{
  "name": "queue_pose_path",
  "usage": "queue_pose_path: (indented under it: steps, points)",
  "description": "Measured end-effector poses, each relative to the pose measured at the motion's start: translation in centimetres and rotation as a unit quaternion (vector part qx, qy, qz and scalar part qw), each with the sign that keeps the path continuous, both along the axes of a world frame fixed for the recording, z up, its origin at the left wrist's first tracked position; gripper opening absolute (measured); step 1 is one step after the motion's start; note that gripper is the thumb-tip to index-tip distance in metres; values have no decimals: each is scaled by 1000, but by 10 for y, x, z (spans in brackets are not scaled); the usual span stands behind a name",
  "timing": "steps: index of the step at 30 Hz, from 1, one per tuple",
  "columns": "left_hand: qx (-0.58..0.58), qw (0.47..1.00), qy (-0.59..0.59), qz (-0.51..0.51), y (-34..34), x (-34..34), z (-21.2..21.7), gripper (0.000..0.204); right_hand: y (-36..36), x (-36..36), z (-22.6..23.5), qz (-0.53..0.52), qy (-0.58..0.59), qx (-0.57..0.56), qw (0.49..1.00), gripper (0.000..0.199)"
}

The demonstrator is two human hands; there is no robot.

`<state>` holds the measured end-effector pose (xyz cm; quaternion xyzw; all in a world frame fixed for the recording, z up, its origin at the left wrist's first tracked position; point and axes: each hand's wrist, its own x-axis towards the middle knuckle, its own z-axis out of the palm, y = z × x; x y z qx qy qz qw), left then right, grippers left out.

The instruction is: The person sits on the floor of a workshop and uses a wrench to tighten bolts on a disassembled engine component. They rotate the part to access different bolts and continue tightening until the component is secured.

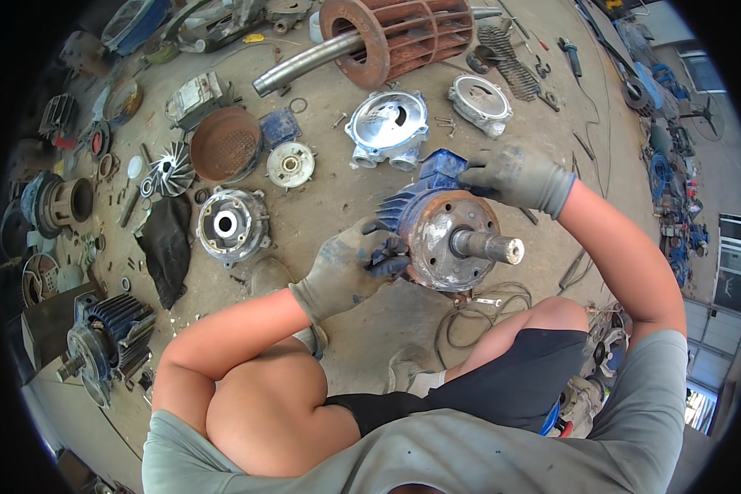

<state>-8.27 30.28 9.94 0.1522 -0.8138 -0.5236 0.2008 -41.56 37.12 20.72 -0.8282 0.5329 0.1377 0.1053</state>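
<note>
A blue finned electric motor (397, 207) sits in front of me, its rusty round end flange (438, 247) and bare steel shaft (490, 246) pointing to the right. My left hand (350, 267), in a grey-green work glove, grips the motor's lower left side by a blue part next to the flange. With the same kind of glove on, my right hand (523, 176) is closed over the edge of the blue terminal box (443, 170) on top of the motor. The fingertips of both hands are partly hidden.
Beyond the motor lie silver pump housings (387, 123) and a large rusty rotor cage (412, 41). To the left are a rusty bowl (226, 144), a metal end cover (232, 226), a black cloth (166, 247) and another motor (111, 337). A coiled cable (469, 321) and a wrench (489, 302) lie near my leg.
</note>
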Motion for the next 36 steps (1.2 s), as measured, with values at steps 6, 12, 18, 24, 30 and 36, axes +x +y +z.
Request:
queue_pose_path:
  steps: [6, 12, 18, 24, 30, 36]
  points:
    - [14, 998, -61, 14, 3, 0, -1, 31, 6, -2, -4, -52, 11, 15, 998, 30]
    - [20, 999, -35, 4, 4, 2, 4, 33, 2, 1, -4, 1, -18, -25, 1000, 29]
    - [8, 996, -84, 11, 2, 1, 6, 33, -3, 10, 5, -35, 29, 28, 999, 26]
    - [8, 999, -41, 4, 2, 2, 0, 38, -8, 11, 5, 36, 28, 16, 999, 28]
    - [-38, 999, -38, 1, 1, 0, -6, 42, -13, 11, 9, 25, 92, 55, 994, 27]
    - [-36, 999, -17, 14, 1, 3, 0, 42, -12, 13, 12, 7, 57, 26, 998, 23]
